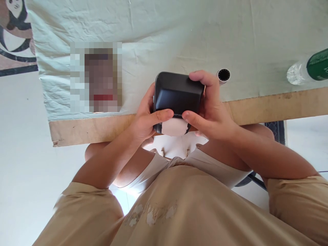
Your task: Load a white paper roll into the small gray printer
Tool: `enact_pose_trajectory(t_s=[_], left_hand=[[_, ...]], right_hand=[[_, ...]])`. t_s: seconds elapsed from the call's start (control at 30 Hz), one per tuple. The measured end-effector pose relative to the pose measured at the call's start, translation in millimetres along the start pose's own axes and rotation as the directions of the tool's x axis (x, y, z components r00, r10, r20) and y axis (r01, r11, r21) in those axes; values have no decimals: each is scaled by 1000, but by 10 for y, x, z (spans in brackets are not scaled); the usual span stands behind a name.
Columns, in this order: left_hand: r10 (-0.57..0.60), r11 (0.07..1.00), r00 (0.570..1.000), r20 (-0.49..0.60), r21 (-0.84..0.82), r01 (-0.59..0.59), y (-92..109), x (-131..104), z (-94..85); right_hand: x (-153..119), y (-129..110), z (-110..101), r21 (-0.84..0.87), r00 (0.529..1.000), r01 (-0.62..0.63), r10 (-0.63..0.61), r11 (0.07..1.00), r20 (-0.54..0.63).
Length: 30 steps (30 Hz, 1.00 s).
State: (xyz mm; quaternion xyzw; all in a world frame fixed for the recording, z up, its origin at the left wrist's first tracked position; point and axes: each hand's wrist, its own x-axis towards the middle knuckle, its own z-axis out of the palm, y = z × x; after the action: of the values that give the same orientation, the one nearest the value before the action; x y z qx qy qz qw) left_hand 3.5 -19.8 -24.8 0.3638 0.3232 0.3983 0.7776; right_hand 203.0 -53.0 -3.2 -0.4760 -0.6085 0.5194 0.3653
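A black handheld device (179, 97), boxy with rounded corners and shaped like a small label printer, is held above the table's front edge. From its lower end shows a piece of pale paper (174, 126) with a rough edge. My left hand (148, 118) grips the device's left side, thumb lying across the front face. On the other side, my right hand (211, 106) holds it with the thumb on the front and the index finger over the top corner. Small lettering near the thumbs is partly covered. The remaining fingers are mostly hidden behind the device.
A pale green cloth (143, 30) covers the table, whose wooden edge (269, 106) shows in front. To the right stand a small white cylinder with a dark top (223, 75) and a clear bottle with a green label (298, 71). A blurred-out item (101, 78) lies left.
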Motion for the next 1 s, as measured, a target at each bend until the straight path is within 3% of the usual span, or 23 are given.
enact_pose_trajectory(t_s=[0.13,0.27,0.37,0.6,0.83,1.0], left_hand=[[72,997,997,38,-19,-71,-57,12,-48],[150,989,984,97,-32,-147,-122,33,-106],[162,987,985,57,-19,-161,-103,29,-64],[9,987,991,-135,-156,-30,2,65,121],[-29,987,985,-169,-159,1,44,75,126],[-106,980,973,-205,-190,66,113,57,171]], right_hand=[[22,19,-5,123,999,36,-38,992,11],[16,48,-30,106,999,18,-22,994,38],[6,75,-53,74,999,27,-30,997,39],[-30,81,-106,-177,986,88,-110,980,-122],[-48,64,-143,-221,977,180,-200,958,-71],[-24,70,-163,-369,950,272,-309,889,-45]])
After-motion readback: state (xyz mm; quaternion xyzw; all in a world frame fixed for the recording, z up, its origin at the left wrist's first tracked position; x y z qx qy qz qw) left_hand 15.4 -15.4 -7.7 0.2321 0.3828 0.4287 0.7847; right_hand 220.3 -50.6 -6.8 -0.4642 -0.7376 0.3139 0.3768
